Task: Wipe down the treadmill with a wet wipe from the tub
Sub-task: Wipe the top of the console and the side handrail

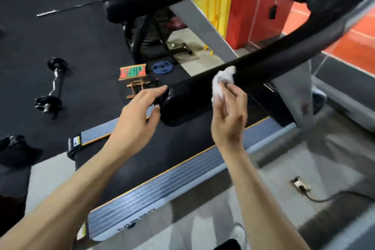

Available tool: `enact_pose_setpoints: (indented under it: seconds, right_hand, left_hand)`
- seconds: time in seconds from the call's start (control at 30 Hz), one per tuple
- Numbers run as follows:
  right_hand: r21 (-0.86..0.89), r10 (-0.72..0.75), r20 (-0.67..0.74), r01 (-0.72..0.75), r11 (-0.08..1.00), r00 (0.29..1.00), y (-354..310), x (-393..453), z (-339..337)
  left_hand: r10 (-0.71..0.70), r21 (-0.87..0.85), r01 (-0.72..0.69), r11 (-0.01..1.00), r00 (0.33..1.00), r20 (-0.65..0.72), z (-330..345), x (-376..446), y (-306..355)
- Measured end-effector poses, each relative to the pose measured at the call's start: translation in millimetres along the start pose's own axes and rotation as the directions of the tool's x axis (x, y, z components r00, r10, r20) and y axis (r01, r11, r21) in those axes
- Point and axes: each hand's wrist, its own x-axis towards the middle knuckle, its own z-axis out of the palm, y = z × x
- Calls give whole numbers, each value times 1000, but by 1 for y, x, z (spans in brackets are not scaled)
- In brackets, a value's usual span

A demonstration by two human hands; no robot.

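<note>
From my head camera, looking down, my right hand (228, 115) holds a crumpled white wet wipe (222, 82), its fingers (236, 92) curled round the lower part of it, and the top of the wipe presses against the near side of the thick black padded handrail (263, 57) of the treadmill. My left hand (138, 115) is open just beside the rounded end of that handrail, fingers loosely spread and holding nothing; whether its fingertips touch the rail end I cannot tell. Under both forearms runs the grey ribbed side rail with an orange edge (162, 184), next to the black running belt (142, 160). Beyond, on the dark gym floor, lie a curl bar loaded with black plates (52, 85) and a blue weight plate (162, 66), well apart.
</note>
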Motion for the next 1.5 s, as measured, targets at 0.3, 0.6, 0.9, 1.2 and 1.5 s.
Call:
enact_pose_setpoints:
  seconds: [0.3, 0.6, 0.9, 1.2, 1.5]
  right_hand:
    - [-10, 45, -19, -45, 999, 999, -27, -1, 13]
    - [232, 113, -59, -97, 968, 992, -60, -94, 63]
    - [311, 385, -331, -286, 906, 861, -29, -60, 61]
    - [250, 246, -441, -146, 957, 863, 18, 5, 32]
    - [132, 51, -294, -13, 991, 954, 8, -20, 33]
  left_hand:
    - [14, -15, -12, 1000, 991, 133, -9, -2, 1]
    - [-2, 73, -8, 997, 991, 137, -6, -4, 6]
    - [-43, 68, 35, 997, 993, 111, -2, -5, 18]
    - [41, 250, -47, 967, 999, 30, 17, 13, 29]
    - [231, 486, -252, 837, 967, 104, 55, 46, 51]
